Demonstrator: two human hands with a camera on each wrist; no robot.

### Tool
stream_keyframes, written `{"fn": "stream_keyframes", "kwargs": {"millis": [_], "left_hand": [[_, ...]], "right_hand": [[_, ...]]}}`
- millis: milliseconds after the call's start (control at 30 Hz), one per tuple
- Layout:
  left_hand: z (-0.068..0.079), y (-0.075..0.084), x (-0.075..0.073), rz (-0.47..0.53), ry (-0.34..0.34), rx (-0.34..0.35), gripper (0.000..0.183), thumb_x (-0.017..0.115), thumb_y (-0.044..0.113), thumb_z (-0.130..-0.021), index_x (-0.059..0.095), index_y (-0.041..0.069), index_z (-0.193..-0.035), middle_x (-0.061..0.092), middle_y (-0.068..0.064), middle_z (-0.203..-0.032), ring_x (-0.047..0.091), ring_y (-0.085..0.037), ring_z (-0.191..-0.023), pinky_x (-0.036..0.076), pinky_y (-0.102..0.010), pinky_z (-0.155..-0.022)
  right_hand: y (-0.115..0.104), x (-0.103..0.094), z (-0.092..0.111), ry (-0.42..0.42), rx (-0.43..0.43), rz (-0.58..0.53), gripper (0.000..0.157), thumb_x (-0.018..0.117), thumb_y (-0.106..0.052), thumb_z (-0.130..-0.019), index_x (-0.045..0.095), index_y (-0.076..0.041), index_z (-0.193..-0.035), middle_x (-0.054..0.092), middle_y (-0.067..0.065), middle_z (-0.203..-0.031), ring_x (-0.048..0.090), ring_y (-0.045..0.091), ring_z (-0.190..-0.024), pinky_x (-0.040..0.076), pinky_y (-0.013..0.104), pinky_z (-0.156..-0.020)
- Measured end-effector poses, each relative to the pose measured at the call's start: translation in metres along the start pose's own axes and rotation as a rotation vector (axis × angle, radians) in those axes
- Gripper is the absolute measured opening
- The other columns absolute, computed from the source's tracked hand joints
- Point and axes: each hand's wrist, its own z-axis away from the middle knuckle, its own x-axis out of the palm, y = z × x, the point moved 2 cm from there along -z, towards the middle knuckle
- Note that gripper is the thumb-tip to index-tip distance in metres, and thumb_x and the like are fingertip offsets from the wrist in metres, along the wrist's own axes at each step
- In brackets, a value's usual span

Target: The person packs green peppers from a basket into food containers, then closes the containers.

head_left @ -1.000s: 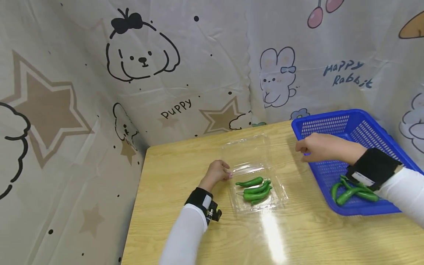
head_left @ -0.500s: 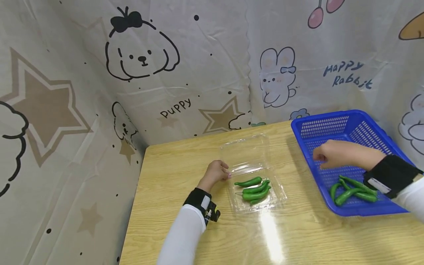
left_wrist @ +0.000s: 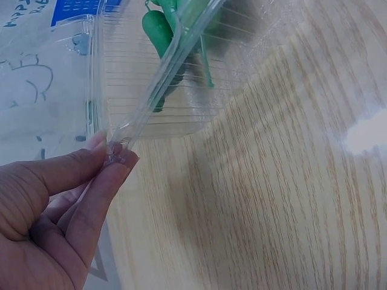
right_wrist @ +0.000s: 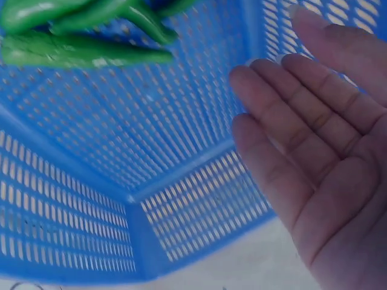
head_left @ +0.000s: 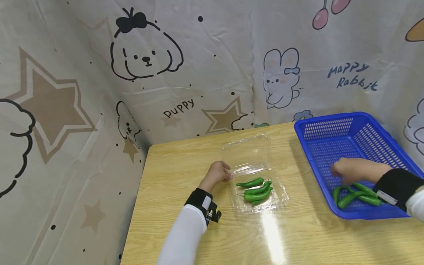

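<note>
A clear plastic clamshell box (head_left: 278,189) lies with its lid (head_left: 246,151) folded back on the table. Several green peppers (head_left: 257,197) lie side by side in its base. At the box's left corner, my left hand (head_left: 216,172) pinches the plastic edge (left_wrist: 136,124) between thumb and forefinger. My right hand (head_left: 357,170) is inside the blue basket (head_left: 311,171), just over several more green peppers (head_left: 352,198). In the right wrist view its fingers (right_wrist: 302,115) are extended with nothing held, and the peppers (right_wrist: 91,51) appear apart from them.
The basket's perforated walls (right_wrist: 199,193) rise around my right hand. Light wooden table (head_left: 179,173) surrounds the box, with glare (head_left: 273,235) in front of it. A printed cloth (head_left: 212,73) hangs behind and at the left.
My right hand has moved right and down, from above the basket's left rim to over the peppers inside it. The left hand stays at the box corner.
</note>
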Motion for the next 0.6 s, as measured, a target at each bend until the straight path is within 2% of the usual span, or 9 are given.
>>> {"fn": "stream_keyframes", "kwargs": {"millis": [167,333,433,600], "left_hand": [[0.002,0.0,0.0,0.008,-0.006,-0.011,0.036,0.069,-0.009,-0.079,0.056,-0.011,-0.113,0.066,-0.02,-0.092,0.067,-0.021,-0.076,0.058,-0.03,-0.068],[0.003,0.0,0.001,0.01,-0.008,-0.022,0.036,0.069,-0.008,-0.08,0.056,-0.011,-0.114,0.066,-0.018,-0.092,0.065,-0.02,-0.076,0.058,-0.031,-0.069],[0.003,0.0,0.001,0.009,-0.008,-0.022,0.036,0.069,-0.008,-0.08,0.056,-0.011,-0.114,0.066,-0.018,-0.092,0.065,-0.018,-0.075,0.058,-0.03,-0.068],[0.003,0.001,0.0,-0.019,-0.003,-0.003,0.036,0.071,-0.008,-0.078,0.057,-0.011,-0.112,0.066,-0.018,-0.09,0.066,-0.019,-0.074,0.058,-0.028,-0.065]], "right_hand": [[0.001,0.02,-0.003,-0.066,-0.022,-0.045,0.034,0.078,0.004,-0.055,0.065,-0.003,-0.086,0.061,0.0,-0.077,0.055,0.014,-0.069,0.052,0.031,-0.058],[0.003,0.037,-0.004,-0.073,-0.052,-0.086,0.035,0.084,-0.006,-0.053,0.058,-0.014,-0.076,0.052,-0.01,-0.07,0.044,0.005,-0.063,0.043,0.022,-0.053],[0.005,0.043,-0.005,-0.075,-0.078,-0.059,0.039,0.086,-0.007,-0.052,0.057,-0.018,-0.075,0.051,-0.012,-0.071,0.045,0.002,-0.065,0.044,0.021,-0.056],[0.004,0.048,-0.006,-0.089,-0.056,0.008,0.048,0.082,0.005,-0.046,0.059,-0.019,-0.08,0.05,-0.009,-0.081,0.049,0.008,-0.072,0.052,0.029,-0.063]]}}
